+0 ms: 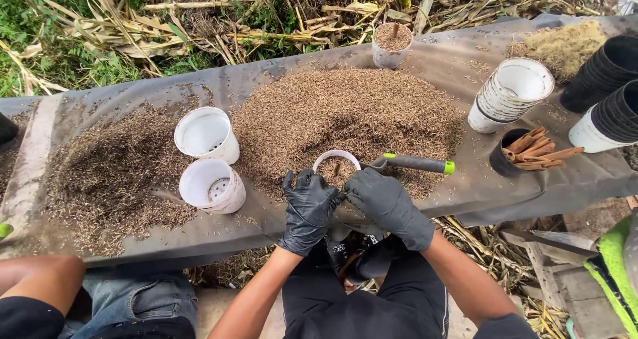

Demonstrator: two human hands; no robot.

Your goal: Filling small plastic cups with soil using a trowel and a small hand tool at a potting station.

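Both gloved hands, left hand [308, 205] and right hand [384, 201], were closed around the husk-filled white pot [336, 166], apparently mid-filling; firming came next.

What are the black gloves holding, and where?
Both hands, left hand and right hand, grip the white pot of husks by its near rim.

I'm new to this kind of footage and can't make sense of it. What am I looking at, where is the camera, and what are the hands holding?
The single picture comes from a camera on a person's head, looking down. Their left hand and right hand, in black gloves, both grip a small white pot partly filled with brown husk, with a stick poking out of it. It stands by a big husk pile on a grey sheet. Nearby lie a green-handled trowel, two empty white pots, stacked pots and a black pot of sticks. Another person's knee shows lower left.
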